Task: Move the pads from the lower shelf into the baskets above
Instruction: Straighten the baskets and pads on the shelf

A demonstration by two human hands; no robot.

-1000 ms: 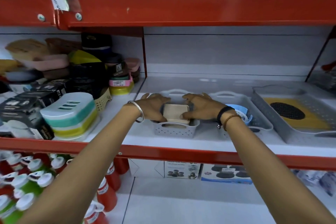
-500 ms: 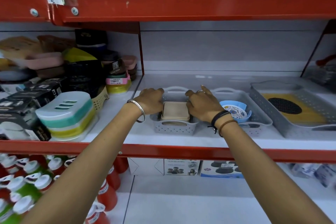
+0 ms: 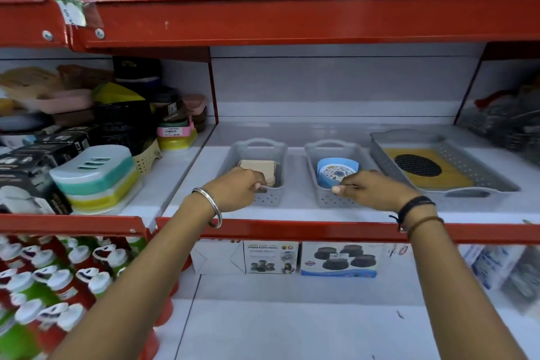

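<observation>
Gripping two grey baskets on a white shelf.
Left hand [image 3: 236,188] closed on the left basket [image 3: 267,199] front rim; right hand [image 3: 371,188] pinching the right basket [image 3: 327,199] rim; red shelf edge [image 3: 292,229] just below both.

Retail shelving unit. A red painted metal shelf beam [image 3: 292,19] spans the upper field, fastened by two silver bolts at its left end. Below it, a pale grey back panel [image 3: 330,82] closes the bay, and a slim red upright post [image 3: 214,88] divides that bay from its left neighbour. Beneath the beam lies the white shelf deck [image 3: 295,213], edged by a red front rail [image 3: 292,231]. Lighting is even and diffuse.
</observation>
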